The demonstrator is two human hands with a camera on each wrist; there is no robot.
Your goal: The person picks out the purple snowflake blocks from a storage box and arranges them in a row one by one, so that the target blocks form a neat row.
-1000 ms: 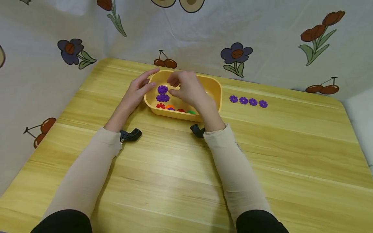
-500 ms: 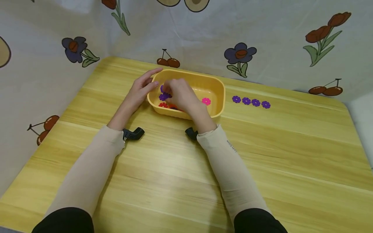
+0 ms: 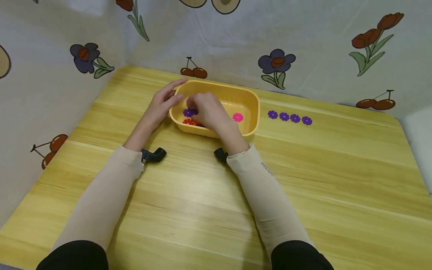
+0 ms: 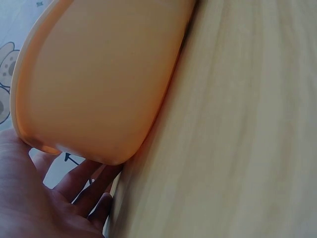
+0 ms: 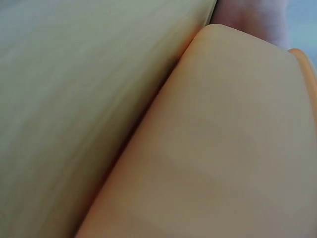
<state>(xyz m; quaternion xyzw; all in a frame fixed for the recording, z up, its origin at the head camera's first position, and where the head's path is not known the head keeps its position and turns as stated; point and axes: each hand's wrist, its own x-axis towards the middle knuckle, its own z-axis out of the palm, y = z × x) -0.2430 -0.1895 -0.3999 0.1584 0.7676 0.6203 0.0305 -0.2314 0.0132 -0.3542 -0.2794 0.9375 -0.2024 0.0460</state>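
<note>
A yellow plastic basin [image 3: 233,92] stands near the table's back edge. My left hand [image 3: 161,103] holds its left end, with the thumb at the rim; in the left wrist view the fingers [image 4: 74,181] lie against the outer wall. My right hand [image 3: 209,110] reaches down into the basin's left part, fingers bent beside a purple snowflake disc [image 3: 188,112]. Whether it pinches a disc is hidden. A red snowflake disc [image 3: 188,122] lies by the front wall, and a pink snowflake disc [image 3: 237,117] lies to the right on the basin floor.
Several purple snowflake discs [image 3: 289,117] form a row on the wooden table [image 3: 189,198], right of the basin. A printed cloth [image 3: 229,41] hangs behind the table. A black wrist device [image 3: 154,155] is worn at the left wrist.
My right hand has moved lower and slightly left into the basin, bringing the pink snowflake disc into view. Over the last half second it has hardly moved. My left hand stays at the basin's end.
</note>
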